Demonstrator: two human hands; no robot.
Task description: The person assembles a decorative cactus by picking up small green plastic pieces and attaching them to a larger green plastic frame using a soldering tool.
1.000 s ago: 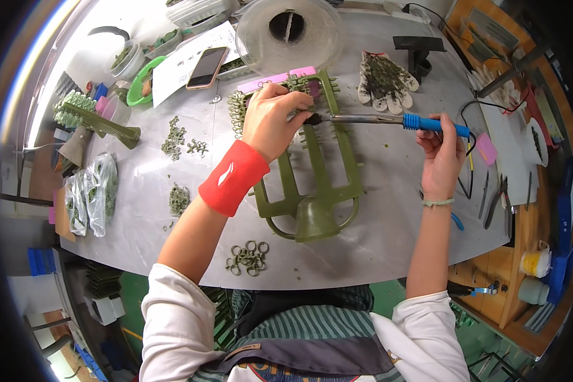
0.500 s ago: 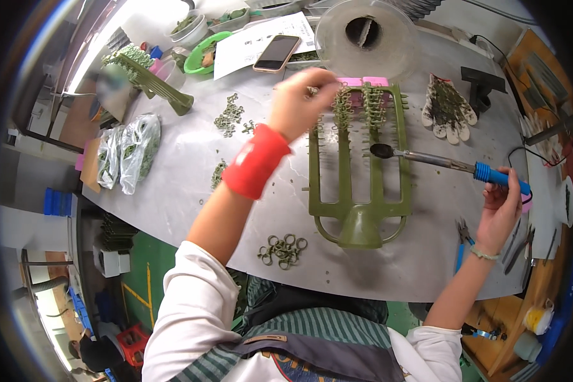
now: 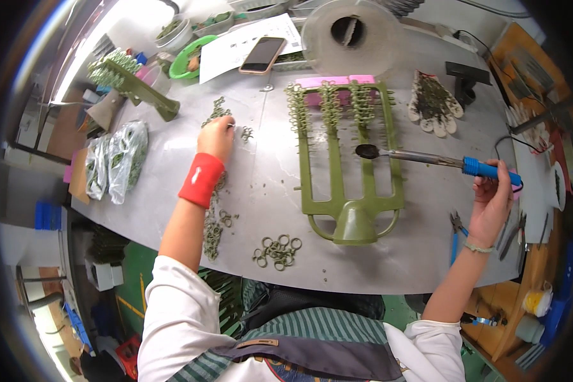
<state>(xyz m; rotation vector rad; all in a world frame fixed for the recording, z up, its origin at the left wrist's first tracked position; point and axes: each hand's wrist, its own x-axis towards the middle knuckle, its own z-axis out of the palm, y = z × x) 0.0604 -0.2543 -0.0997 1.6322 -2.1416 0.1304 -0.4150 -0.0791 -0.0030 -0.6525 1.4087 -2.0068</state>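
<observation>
My right hand (image 3: 492, 202) is closed round the blue handle of a soldering-iron-like tool (image 3: 426, 158). Its black, blob-shaped tip is over the green plastic rack (image 3: 355, 226). Small green curled pieces (image 3: 330, 108) line the upper parts of the rack's bars in three rows. Left of the rack, my left hand (image 3: 216, 137) is at a pile of small green pieces (image 3: 218, 109), its fingers pinched together; whatever is in them is hidden. More of these loose pieces (image 3: 211, 235) lie below the wrist with the red wristband (image 3: 201, 180). Several green rings (image 3: 279, 252) sit near the table's front edge.
Pink blocks (image 3: 337, 81) lie under the rack's far end. A stained glove (image 3: 434, 105), pliers (image 3: 456, 235) and a black stand (image 3: 466, 79) are on the right. A phone (image 3: 262, 55), paper and tubs stand at the back. Plastic bags (image 3: 126, 159) and another green part (image 3: 148, 95) are left.
My left hand has moved from the rack's far left corner down and left to the loose pieces, uncovering the leftmost row. My right hand still holds the tool over the rack.
</observation>
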